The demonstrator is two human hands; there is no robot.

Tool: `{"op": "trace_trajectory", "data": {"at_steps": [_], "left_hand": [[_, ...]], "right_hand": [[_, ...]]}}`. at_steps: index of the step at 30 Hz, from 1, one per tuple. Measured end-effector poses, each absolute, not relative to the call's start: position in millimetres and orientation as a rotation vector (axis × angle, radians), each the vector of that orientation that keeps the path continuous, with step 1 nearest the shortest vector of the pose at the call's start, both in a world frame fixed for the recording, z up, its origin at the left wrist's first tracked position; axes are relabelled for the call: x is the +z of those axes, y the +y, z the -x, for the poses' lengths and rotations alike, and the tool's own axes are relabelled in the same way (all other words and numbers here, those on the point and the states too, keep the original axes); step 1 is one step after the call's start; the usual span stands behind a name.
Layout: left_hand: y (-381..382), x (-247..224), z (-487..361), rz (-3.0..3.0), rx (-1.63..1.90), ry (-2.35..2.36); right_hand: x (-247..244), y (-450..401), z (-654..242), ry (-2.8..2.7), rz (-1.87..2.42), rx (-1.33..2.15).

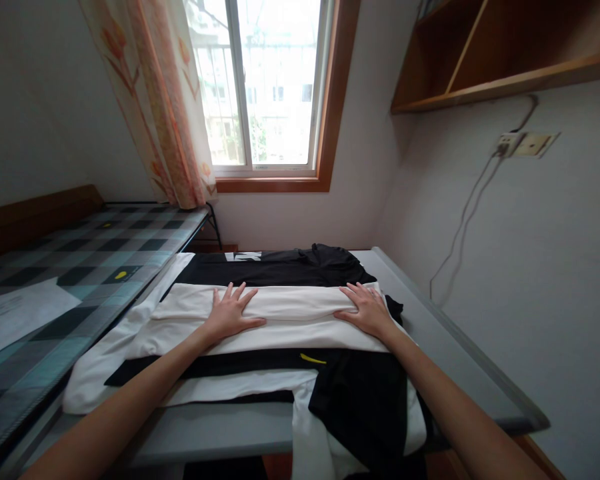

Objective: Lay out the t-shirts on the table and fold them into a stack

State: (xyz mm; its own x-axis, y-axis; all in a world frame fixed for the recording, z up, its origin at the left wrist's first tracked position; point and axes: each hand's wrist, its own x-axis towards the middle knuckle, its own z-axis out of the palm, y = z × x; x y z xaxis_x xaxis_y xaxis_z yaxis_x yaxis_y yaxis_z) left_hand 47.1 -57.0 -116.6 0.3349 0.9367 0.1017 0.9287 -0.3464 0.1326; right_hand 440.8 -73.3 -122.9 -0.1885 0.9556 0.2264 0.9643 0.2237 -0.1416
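Black and white garments lie spread in layers on a grey table. Across their middle runs a white folded garment point(295, 333). My left hand point(230, 313) rests palm down on its left part, fingers spread. Toward its right end my right hand point(365, 310) lies flat, fingers also apart. Neither hand grips anything. Behind the white cloth is a black garment point(285, 270) with a white print. Nearer to me, a black garment point(365, 400) with a small yellow mark hangs over the front edge, together with a white sleeve point(310, 440).
The grey table point(460, 360) shows its raised rim on the right. A checked mattress point(125, 233) with a paper sheet point(20, 317) stands at the left. Behind are a curtain point(165, 100) and window. A shelf point(505, 83) and a socket with cables point(510, 143) are on the right wall.
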Motion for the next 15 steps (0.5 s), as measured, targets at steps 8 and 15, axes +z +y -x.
{"op": "trace_trajectory", "data": {"at_steps": [8,15], "left_hand": [[-63,-117,-45,-2.599,0.332,1.677],[-75,-112,-6,-2.749,0.273,1.314]], "right_hand": [[-125,-77,-446,-2.25,1.706,-0.175],[-119,-83,-485,-1.697,1.965,-0.339]]}}
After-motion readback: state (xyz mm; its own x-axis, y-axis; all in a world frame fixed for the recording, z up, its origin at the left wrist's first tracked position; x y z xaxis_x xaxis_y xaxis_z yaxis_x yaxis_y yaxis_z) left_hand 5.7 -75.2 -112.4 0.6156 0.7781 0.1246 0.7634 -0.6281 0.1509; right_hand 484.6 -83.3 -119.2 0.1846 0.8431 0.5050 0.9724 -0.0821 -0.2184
